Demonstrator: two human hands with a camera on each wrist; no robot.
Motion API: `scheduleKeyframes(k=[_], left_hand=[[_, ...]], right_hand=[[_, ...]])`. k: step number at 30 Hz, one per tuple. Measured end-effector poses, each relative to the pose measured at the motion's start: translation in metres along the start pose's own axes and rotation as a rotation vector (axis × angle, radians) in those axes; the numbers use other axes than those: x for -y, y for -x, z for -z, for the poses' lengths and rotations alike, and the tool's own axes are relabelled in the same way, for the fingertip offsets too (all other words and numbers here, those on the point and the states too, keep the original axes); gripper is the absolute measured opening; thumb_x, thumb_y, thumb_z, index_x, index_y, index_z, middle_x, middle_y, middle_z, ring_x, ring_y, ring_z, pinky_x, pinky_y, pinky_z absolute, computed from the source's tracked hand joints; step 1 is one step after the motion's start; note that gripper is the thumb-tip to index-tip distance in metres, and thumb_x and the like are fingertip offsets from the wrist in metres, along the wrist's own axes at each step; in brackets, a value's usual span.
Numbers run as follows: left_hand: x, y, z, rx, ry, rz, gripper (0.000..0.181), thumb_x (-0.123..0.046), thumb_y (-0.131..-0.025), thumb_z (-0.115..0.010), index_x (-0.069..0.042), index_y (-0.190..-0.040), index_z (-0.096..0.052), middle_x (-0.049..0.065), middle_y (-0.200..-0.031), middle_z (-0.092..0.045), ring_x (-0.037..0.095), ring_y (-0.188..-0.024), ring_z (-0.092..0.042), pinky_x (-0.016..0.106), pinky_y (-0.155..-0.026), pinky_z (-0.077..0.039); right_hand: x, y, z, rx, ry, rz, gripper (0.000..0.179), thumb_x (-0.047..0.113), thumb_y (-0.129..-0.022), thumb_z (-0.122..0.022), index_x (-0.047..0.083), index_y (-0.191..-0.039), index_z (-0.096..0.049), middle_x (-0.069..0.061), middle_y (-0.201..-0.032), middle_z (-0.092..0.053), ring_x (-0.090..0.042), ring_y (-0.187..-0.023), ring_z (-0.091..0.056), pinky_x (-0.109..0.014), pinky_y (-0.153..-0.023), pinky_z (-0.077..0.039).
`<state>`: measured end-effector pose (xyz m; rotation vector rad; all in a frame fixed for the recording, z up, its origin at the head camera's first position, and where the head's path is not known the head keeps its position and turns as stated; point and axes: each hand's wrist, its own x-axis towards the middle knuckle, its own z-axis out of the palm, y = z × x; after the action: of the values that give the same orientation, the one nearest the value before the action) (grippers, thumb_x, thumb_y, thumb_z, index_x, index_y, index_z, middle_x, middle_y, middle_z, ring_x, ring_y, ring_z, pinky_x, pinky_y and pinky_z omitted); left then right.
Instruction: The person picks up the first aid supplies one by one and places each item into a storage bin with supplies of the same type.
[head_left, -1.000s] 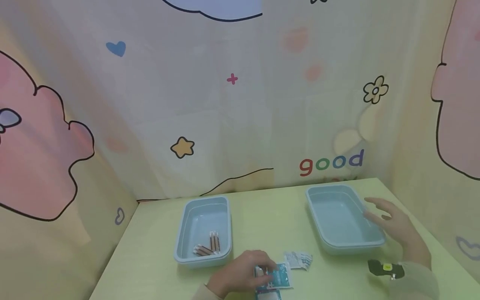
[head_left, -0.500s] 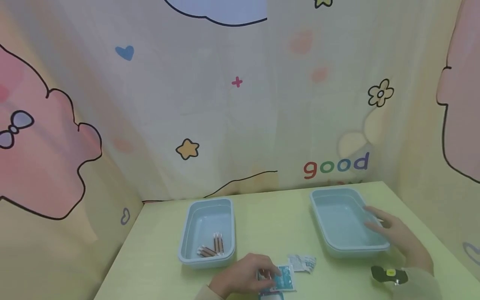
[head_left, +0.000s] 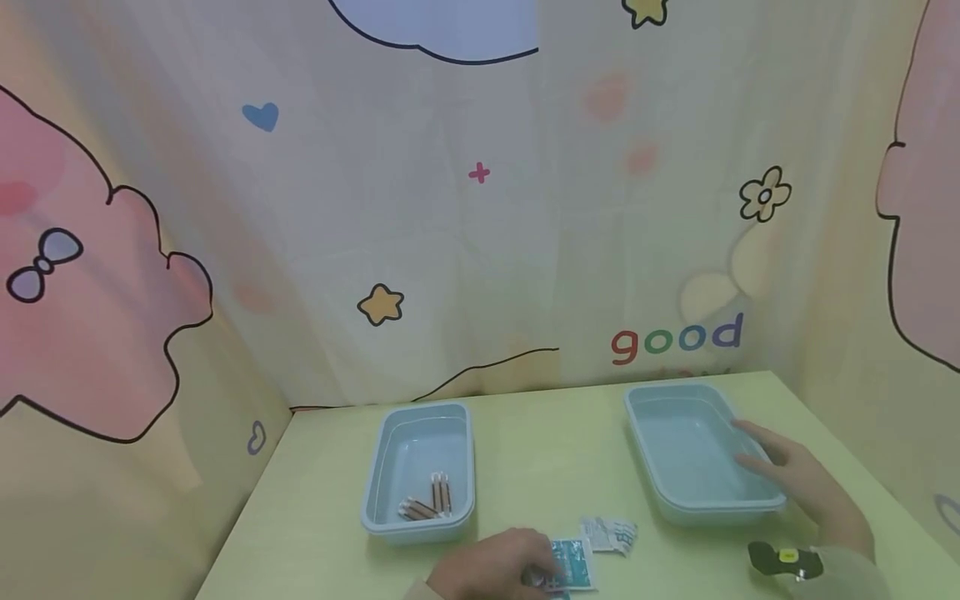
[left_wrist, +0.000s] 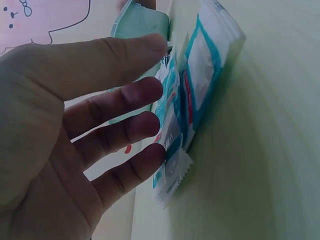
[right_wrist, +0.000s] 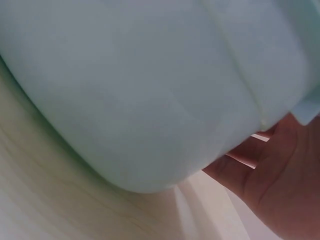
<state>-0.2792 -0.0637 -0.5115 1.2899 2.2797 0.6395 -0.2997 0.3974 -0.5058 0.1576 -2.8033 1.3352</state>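
Observation:
My left hand [head_left: 495,567] is over small teal-and-white sealed packets [head_left: 576,564] near the front of the table. In the left wrist view its fingertips touch or nearly touch one packet [left_wrist: 170,130], the thumb standing apart; a second packet [left_wrist: 202,60] leans beside it. A whiter packet [head_left: 610,535] lies just beyond. At the far right, my right hand [head_left: 810,479] has extended fingers along the right rim of a light-blue bin [head_left: 693,458]. The right wrist view shows that bin's outer wall [right_wrist: 150,100], with the fingers [right_wrist: 232,172] partly hidden behind it.
Another light-blue bin [head_left: 420,450] stands left of centre, with several brown-stemmed, white-tipped swabs [head_left: 441,494] inside. Both bins are on a pale green-yellow table [head_left: 540,458]. A printed fabric backdrop [head_left: 480,250] encloses the back and sides.
The head view has shifted a little, so the scene sits slightly lower and further right. My right fingers have come down a little along the bin's rim. My left hand stays by the packets.

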Motion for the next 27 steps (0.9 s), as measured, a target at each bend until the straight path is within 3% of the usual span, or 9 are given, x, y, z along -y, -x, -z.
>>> scheduleKeyframes(k=[7, 14, 20, 27], left_hand=[[-0.001, -0.001, 0.001, 0.035, -0.082, -0.026, 0.023, -0.026, -0.09, -0.069, -0.027, -0.113, -0.072, -0.022, -0.1, -0.063, -0.009, -0.092, -0.054, 0.012, -0.081, -0.046], [0.0, -0.002, -0.002, 0.071, -0.046, 0.031, 0.021, -0.028, -0.089, -0.069, -0.029, -0.11, -0.073, -0.023, -0.101, -0.062, -0.009, -0.092, -0.054, 0.014, -0.08, -0.048], [0.0, -0.002, -0.004, 0.081, -0.037, 0.026, 0.016, -0.028, -0.089, -0.07, -0.029, -0.105, -0.074, -0.023, -0.099, -0.062, -0.009, -0.09, -0.055, 0.013, -0.077, -0.048], [-0.006, 0.0, -0.009, 0.078, 0.067, 0.092, 0.011, -0.025, -0.089, -0.07, -0.03, -0.098, -0.074, -0.021, -0.088, -0.065, -0.006, -0.079, -0.061, 0.015, -0.067, -0.051]], right_hand=[[0.0, 0.0, 0.001, -0.004, -0.026, 0.014, 0.069, 0.038, -0.097, -0.058, 0.011, -0.153, -0.028, -0.029, -0.155, -0.023, -0.059, -0.136, -0.017, -0.077, -0.098, -0.018], [0.005, 0.001, 0.001, 0.009, -0.022, -0.018, 0.071, 0.04, -0.097, -0.057, 0.01, -0.153, -0.027, -0.03, -0.155, -0.022, -0.06, -0.136, -0.016, -0.077, -0.097, -0.019], [0.006, 0.0, 0.001, 0.011, -0.028, -0.01, 0.07, 0.036, -0.097, -0.058, 0.007, -0.153, -0.027, -0.031, -0.154, -0.023, -0.06, -0.136, -0.018, -0.076, -0.098, -0.022], [0.004, 0.0, -0.001, 0.001, -0.012, 0.016, 0.069, 0.036, -0.097, -0.059, 0.006, -0.152, -0.03, -0.031, -0.153, -0.026, -0.059, -0.135, -0.021, -0.075, -0.098, -0.023]])
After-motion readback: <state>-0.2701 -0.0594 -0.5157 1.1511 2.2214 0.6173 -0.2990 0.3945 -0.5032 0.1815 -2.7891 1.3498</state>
